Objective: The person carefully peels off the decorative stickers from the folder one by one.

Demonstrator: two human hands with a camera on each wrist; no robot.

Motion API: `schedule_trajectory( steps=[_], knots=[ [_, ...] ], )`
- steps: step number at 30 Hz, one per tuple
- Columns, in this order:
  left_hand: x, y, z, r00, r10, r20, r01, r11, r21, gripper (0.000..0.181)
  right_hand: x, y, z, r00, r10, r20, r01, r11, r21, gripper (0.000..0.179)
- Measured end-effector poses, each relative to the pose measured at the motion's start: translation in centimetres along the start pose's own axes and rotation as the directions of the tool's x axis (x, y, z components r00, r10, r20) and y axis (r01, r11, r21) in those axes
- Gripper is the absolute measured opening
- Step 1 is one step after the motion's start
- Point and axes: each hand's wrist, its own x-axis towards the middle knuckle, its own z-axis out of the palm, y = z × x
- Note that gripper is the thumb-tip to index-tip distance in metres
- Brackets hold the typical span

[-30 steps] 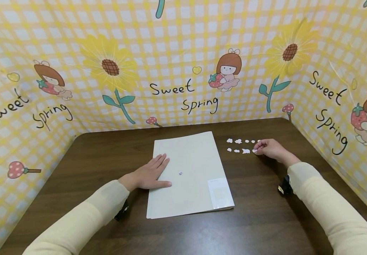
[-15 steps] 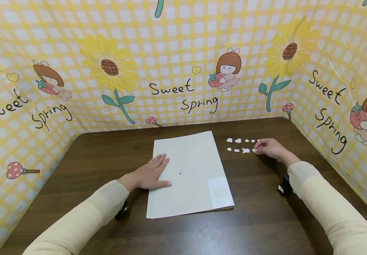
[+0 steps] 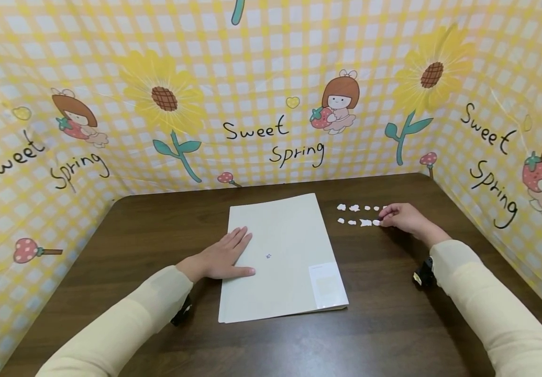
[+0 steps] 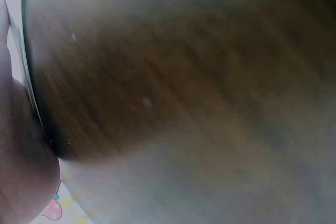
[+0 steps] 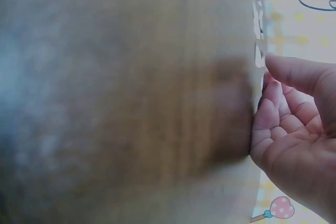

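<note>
My left hand point(image 3: 223, 255) lies flat on the left edge of a large off-white folder-like stack of card point(image 3: 280, 235), its fingers straight and spread. A small dark mark sits near the middle of the cover. To the right lie two rows of small flat white pieces with irregular outlines, point(image 3: 366, 223) seemingly paper cutouts. My right hand point(image 3: 405, 219) is at the right end of these rows, fingers bent and the thumb slightly apart from them. Beside its fingertips one white piece point(image 3: 376, 223) lies on the table. In the right wrist view nothing shows between thumb and fingers.
A pale rectangular label point(image 3: 325, 285) covers the stack's lower right corner. Everything rests on a dark brown wooden table point(image 3: 271, 348). Yellow checked cloth point(image 3: 252, 68) with printed flowers and lettering encloses the back and both sides.
My right fingertips have drawn slightly right, off the front-row end piece, which now shows more fully. My left hand stays put on the stack. The view has shifted slightly.
</note>
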Motion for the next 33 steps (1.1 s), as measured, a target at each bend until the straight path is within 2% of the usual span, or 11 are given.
schedule_trajectory(
  steps=[6,13,18,22,33],
  knots=[
    [0.0,0.4,-0.3,1.0,-0.01,0.018,0.01,1.0,0.01,0.104,-0.1,-0.6,-0.2,1.0,0.011,0.004,-0.011,0.996,0.083,0.032],
    [-0.2,0.6,-0.5,1.0,-0.013,0.017,0.013,1.0,0.003,0.104,0.0,-2.5,0.9,1.0,-0.016,0.018,0.013,0.991,0.135,0.036],
    [-0.3,0.5,-0.4,1.0,-0.019,0.025,0.019,1.0,0.007,0.104,-0.1,-3.9,2.4,0.999,-0.039,0.026,0.036,0.99,0.133,0.035],
    [-0.2,0.3,-0.3,1.0,-0.012,0.023,0.012,1.0,0.005,0.104,-0.1,-5.1,3.8,0.998,-0.057,0.028,0.051,0.984,0.173,0.035],
    [0.2,-0.2,0.0,1.0,-0.011,0.023,0.011,1.0,-0.003,0.105,-0.2,-8.3,8.6,0.993,-0.102,0.054,0.086,0.967,0.24,0.033]
  ],
)
